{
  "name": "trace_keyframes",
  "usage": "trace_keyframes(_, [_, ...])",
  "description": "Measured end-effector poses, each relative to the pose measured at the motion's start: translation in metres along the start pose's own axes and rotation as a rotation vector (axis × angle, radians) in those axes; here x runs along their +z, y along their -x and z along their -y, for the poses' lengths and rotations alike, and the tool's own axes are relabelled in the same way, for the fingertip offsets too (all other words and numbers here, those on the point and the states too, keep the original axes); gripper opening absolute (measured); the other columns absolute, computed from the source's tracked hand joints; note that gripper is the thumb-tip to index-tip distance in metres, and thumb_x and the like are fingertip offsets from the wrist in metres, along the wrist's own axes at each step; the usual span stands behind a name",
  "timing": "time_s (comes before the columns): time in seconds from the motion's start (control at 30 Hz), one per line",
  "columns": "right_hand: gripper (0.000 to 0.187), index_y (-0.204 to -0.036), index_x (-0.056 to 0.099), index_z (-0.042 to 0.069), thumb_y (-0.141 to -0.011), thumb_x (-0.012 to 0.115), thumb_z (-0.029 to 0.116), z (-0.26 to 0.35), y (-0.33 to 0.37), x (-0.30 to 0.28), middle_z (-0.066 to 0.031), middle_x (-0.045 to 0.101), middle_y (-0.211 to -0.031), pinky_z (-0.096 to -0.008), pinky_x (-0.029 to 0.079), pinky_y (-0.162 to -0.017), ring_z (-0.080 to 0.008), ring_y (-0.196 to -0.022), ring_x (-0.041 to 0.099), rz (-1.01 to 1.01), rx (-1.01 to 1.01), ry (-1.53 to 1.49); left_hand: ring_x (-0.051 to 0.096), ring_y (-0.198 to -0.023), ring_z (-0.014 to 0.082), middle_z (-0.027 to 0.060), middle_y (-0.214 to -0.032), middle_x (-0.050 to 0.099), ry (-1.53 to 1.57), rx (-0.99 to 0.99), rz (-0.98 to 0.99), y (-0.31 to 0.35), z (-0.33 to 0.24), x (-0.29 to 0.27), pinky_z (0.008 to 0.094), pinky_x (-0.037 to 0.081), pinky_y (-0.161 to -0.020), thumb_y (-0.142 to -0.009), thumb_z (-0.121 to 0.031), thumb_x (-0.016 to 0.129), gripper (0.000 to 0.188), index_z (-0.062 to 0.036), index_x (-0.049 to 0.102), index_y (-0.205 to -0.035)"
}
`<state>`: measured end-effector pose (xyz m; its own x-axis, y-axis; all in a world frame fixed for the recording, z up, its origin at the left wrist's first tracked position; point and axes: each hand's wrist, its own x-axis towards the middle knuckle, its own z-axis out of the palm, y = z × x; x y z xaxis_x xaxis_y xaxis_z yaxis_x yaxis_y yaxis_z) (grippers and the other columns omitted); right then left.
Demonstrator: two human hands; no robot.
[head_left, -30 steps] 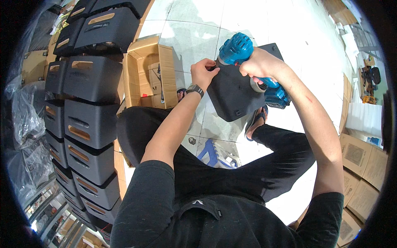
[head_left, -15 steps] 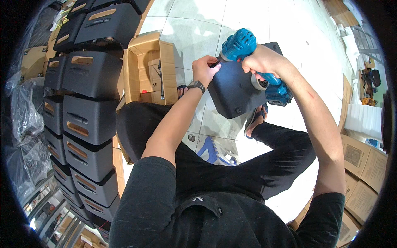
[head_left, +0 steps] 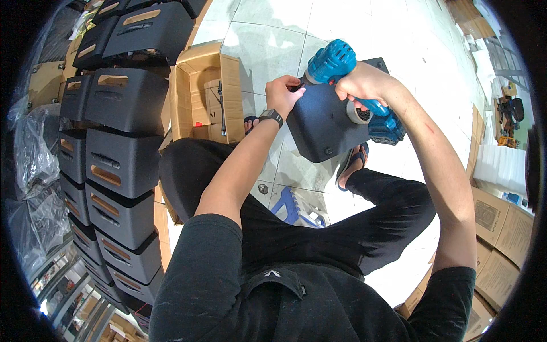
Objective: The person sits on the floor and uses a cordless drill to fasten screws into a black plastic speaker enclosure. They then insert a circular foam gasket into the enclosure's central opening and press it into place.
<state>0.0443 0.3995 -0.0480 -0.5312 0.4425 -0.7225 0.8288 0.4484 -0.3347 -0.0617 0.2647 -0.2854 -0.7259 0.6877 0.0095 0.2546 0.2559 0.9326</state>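
My right hand [head_left: 367, 82] is wrapped round the grip of a blue cordless drill [head_left: 332, 61], its battery low on the right and its nose pointing left. Under the drill stands a black box-like piece [head_left: 319, 128] with a smooth flat top. At that piece's far left edge, my left hand [head_left: 283, 94] is closed in a pinch by the drill's nose. What its fingers hold is too small and hidden to name. A small round tub [head_left: 358, 114] with dark bits inside rests on the black top, partly behind the drill's handle.
Black slotted housings [head_left: 124, 157] stand in rows along the left. An open cardboard box [head_left: 231, 100] with dark rods inside is left of my hand. A blue-and-white plastic stool [head_left: 292, 208] shows between my legs. Stacked cartons [head_left: 490, 216] line the right side.
The drill and my right hand have shifted very slightly to the right. My left hand stays in its pinch at the black piece's edge.
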Motion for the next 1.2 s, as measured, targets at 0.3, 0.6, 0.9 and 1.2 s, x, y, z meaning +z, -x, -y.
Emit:
trace_keyframes(0.3, [0.019,-0.074,0.068,-0.003,-0.069,0.065,0.015,-0.008,-0.006,0.000,-0.0112,0.064,-0.063,-0.0358,0.047,-0.048,-0.0206,-0.050,0.061,-0.002,-0.026,-0.093,0.078,-0.089,0.0215,0.0125,-0.095,0.080,0.006,0.005,-0.004,-0.002,0.006,0.004,0.0317,0.060,-0.085,-0.072,-0.016,0.091,0.033,-0.0016,0.080,-0.099])
trace_keyframes(0.6, [0.020,-0.072,0.067,-0.005,-0.067,0.065,0.014,-0.008,-0.007,0.001,-0.0122,0.065,-0.063,-0.0365,0.048,-0.047,-0.0212,-0.049,0.061,-0.012,-0.013,-0.112,0.078,-0.089,0.0218,0.0125,-0.095,0.080,0.002,0.002,-0.017,0.001,-0.002,0.001,0.0318,0.060,-0.085,-0.073,-0.016,0.091,0.031,-0.0017,0.080,-0.099])
trace_keyframes(0.9, [0.019,-0.073,0.068,-0.002,-0.066,0.065,0.015,-0.005,-0.003,-0.002,-0.0121,0.065,-0.064,-0.0374,0.049,-0.049,-0.0226,-0.049,0.062,-0.006,-0.030,-0.067,0.078,-0.088,0.0213,0.0124,-0.095,0.080,0.024,0.012,-0.015,-0.001,0.007,0.003,0.0314,0.060,-0.084,-0.073,-0.016,0.091,0.032,-0.0016,0.080,-0.099])
trace_keyframes(1.2, [0.020,-0.069,0.069,-0.004,-0.062,0.066,0.015,-0.003,-0.007,0.003,-0.0142,0.066,-0.062,-0.0371,0.051,-0.052,-0.0241,-0.051,0.065,-0.042,0.003,0.030,0.077,-0.085,0.0206,0.0116,-0.093,0.080,-0.001,0.011,-0.020,0.000,0.004,0.004,0.0311,0.059,-0.083,-0.072,-0.016,0.091,0.032,-0.0017,0.080,-0.098])
